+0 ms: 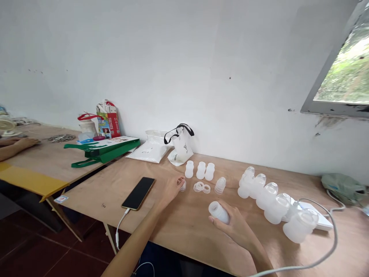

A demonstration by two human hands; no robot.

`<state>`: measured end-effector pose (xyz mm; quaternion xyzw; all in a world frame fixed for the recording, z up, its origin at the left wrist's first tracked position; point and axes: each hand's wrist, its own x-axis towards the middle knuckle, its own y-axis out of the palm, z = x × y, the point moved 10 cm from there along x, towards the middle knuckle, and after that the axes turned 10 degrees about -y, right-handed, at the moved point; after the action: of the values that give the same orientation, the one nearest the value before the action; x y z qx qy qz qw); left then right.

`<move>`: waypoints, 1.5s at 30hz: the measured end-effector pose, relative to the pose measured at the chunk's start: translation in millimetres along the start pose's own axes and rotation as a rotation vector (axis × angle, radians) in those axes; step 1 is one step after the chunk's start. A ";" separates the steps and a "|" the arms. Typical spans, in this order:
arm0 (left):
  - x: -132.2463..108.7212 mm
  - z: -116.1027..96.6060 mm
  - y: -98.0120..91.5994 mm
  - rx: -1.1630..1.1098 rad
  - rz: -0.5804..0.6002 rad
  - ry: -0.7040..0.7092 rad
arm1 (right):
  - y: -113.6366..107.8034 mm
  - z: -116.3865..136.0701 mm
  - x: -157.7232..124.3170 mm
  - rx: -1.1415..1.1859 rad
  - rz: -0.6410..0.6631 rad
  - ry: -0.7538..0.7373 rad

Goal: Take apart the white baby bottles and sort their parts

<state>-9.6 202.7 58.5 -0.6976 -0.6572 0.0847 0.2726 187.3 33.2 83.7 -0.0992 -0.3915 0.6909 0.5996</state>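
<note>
My right hand [235, 225] is wrapped round a small translucent white bottle [218, 212], held tilted above the table with its open mouth toward the upper left. My left hand [171, 188] has its fingertips closed at the top of a short stack of clear plastic pieces [183, 187]; the fingers partly hide what they pinch. Just right of it lie several flat translucent rings [199, 186]. A stack of clear domed caps [220, 185] stands beyond the right hand. Three uncapped bottles [201, 170] stand upright behind the rings.
On the right, several bottles with domed caps [271, 195] form a row beside a white device [319, 223] and grey cable [336, 238]. A phone [138, 193] lies left, plugged in. Bags [182, 148] rest against the wall. A co-worker's hand [27, 143] is far left.
</note>
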 end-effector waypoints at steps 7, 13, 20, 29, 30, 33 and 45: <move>-38.3 -27.7 -22.4 -0.055 -0.102 -0.019 | 7.5 -1.4 1.7 -0.045 0.041 0.059; -102.9 -88.5 26.5 -0.216 0.435 0.092 | 27.9 -15.8 2.3 -0.087 0.105 0.134; -116.8 -84.1 49.5 -0.137 0.478 0.065 | 35.0 -21.8 0.7 -0.106 0.140 0.167; -115.7 -71.9 48.7 -0.082 0.453 -0.009 | 33.7 -7.6 0.4 -0.330 0.108 0.190; -118.2 -75.9 49.2 -0.112 0.501 0.009 | 32.3 -9.0 0.1 -0.337 0.108 0.198; -119.3 -78.6 52.0 -0.157 0.555 0.013 | 29.3 -12.8 0.6 -0.402 0.099 0.190; -82.6 -90.8 74.6 -0.063 0.391 -0.008 | -1.5 -20.5 0.1 -0.711 -0.115 0.195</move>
<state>88.6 99.7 78.0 -0.8199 -0.5125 0.1182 0.2262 200.9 41.8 70.9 -0.3444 -0.5532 0.4642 0.5999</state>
